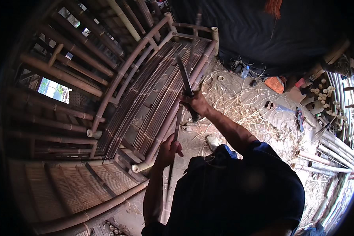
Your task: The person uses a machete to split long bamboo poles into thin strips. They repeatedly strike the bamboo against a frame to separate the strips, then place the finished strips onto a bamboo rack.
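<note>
Two bare hands work a thin bamboo strip point(176, 129) beside a slatted bamboo frame point(153, 90). The left hand point(168, 151) is clamped around the strip low down; the right hand point(196, 104) grips what looks like a long blade point(183, 74), raised against the strip's upper end. Shavings point(240, 106) litter the floor.
</note>
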`<action>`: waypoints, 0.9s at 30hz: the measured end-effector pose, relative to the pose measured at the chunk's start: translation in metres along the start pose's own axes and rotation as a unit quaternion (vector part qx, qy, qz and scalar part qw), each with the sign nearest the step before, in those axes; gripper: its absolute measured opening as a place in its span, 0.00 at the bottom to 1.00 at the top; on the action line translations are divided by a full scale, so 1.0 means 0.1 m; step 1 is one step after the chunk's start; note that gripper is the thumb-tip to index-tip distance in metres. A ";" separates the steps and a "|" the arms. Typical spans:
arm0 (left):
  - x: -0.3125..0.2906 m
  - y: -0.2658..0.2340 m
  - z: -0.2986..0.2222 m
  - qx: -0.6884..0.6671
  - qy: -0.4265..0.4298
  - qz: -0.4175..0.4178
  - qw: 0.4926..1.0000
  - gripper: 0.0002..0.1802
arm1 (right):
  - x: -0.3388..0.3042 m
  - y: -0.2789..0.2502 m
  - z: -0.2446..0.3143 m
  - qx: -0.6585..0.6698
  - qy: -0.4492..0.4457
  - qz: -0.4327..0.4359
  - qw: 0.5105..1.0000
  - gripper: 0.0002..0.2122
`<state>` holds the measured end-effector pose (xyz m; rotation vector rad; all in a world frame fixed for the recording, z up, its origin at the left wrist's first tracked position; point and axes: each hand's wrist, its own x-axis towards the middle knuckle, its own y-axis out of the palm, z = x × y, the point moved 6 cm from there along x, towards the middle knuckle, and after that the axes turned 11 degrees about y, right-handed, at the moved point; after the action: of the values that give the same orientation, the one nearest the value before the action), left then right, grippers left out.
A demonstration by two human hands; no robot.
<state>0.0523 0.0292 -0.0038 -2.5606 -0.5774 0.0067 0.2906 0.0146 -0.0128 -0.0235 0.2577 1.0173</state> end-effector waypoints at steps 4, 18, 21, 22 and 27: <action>-0.26 -0.41 0.02 -0.148 -0.075 -0.118 0.979 0.19 | -0.36 0.31 0.24 -0.426 -0.033 -0.085 0.900 0.34; -0.56 -0.22 -0.13 -0.104 -0.023 -0.092 0.990 0.32 | -0.52 0.34 -0.30 -0.549 -0.147 -0.153 0.809 0.28; -0.59 -0.28 -0.11 -0.119 -0.018 -0.100 0.988 0.32 | -1.01 0.73 -0.20 -0.531 -0.171 -0.019 0.829 0.29; -0.60 -0.28 -0.17 -0.115 -0.013 -0.103 0.988 0.33 | -0.90 0.65 -0.23 -0.526 -0.163 -0.038 0.834 0.29; -0.71 -0.26 -0.20 -0.027 -0.107 -0.068 0.991 0.38 | -0.62 0.30 0.30 -0.518 -0.031 -0.057 0.853 0.32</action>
<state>-0.0206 0.0110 0.0185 -2.5840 -0.8443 0.2246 0.2406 -0.0176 0.0331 -0.9787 -0.3791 0.9328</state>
